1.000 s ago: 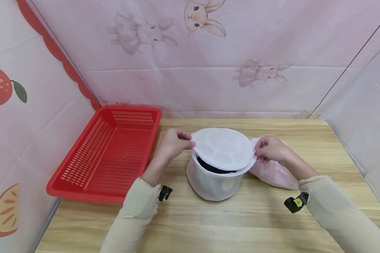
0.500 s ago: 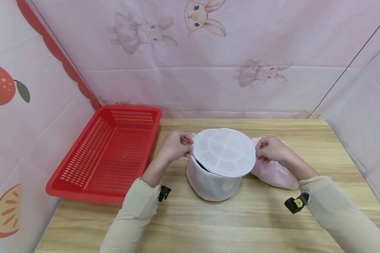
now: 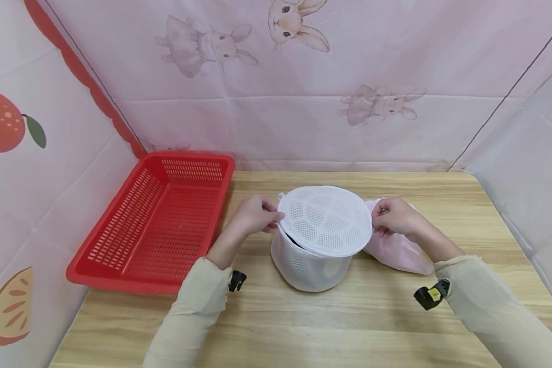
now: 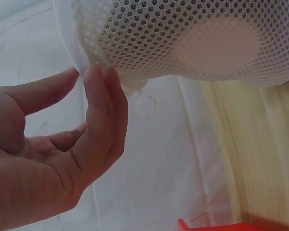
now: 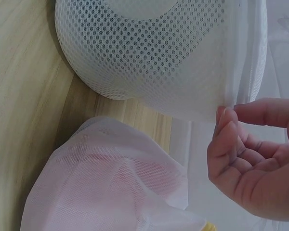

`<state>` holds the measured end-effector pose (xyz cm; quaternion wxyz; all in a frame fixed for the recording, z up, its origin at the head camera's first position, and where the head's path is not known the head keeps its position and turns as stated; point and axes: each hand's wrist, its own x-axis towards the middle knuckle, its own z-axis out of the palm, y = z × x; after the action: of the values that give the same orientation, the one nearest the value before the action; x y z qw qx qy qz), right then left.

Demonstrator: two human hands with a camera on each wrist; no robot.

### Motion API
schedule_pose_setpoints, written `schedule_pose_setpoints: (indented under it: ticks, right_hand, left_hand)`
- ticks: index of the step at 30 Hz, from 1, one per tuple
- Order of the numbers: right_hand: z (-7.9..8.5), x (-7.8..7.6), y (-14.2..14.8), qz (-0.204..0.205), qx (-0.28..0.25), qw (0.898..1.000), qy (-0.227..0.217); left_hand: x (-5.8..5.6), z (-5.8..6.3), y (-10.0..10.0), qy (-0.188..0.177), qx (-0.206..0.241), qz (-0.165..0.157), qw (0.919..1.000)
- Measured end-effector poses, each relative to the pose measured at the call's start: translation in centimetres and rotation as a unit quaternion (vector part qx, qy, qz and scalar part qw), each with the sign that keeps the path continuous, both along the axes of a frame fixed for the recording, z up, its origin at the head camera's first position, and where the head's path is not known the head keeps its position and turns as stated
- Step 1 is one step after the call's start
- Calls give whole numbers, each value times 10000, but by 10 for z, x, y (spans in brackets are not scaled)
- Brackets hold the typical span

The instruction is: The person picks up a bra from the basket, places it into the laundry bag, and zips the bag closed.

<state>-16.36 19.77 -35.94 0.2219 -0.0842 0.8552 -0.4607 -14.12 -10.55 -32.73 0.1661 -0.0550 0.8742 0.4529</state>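
Note:
A round white mesh laundry bag (image 3: 314,271) stands upright at the middle of the table. Its round lid (image 3: 325,220) lies over the top, and a narrow gap at the front left shows something black inside. At the left edge, my left hand (image 3: 255,214) pinches the rim between thumb and fingers, as the left wrist view also shows. On the opposite side my right hand (image 3: 394,217) pinches the zippered rim (image 5: 238,62) with thumb and index finger. A pinkish mesh bag (image 3: 402,254) lies on the table beneath and beside the right hand.
A red slotted plastic basket (image 3: 213,220) stands on the left of the wooden table (image 3: 322,327). A pink rabbit-print curtain (image 3: 303,133) rises behind the table, with pale printed walls at both sides. A bit of yellow (image 5: 209,226) shows at the pink bag's edge.
The lid has come down and shifted slightly right, narrowing the dark gap at the front. My left hand has moved a little along the rim. My right hand has barely moved.

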Motion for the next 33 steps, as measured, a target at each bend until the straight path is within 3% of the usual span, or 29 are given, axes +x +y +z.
schedule_pose_setpoints:
  ticks: [5,15,22,27,33]
  right_hand:
    - [0,0,0,7,-24,10000,-1]
    - [-1,-2,3,16,-105,9999,-67]
    - [4,-1,5,23,-118,9998,-158]
    - [8,-1,7,46,-11,9999,-128]
    - [12,-5,9,47,54,10000,37]
  left_hand:
    - [-3,-4,0,-226,188,-144,9995]
    - [-4,-6,0,-270,653,-220,9973]
    - [-6,-4,3,-160,283,-159,9993]
    - [-9,2,4,332,-251,-444,9981]
    - [-10,8,4,1150,-893,-962,9847]
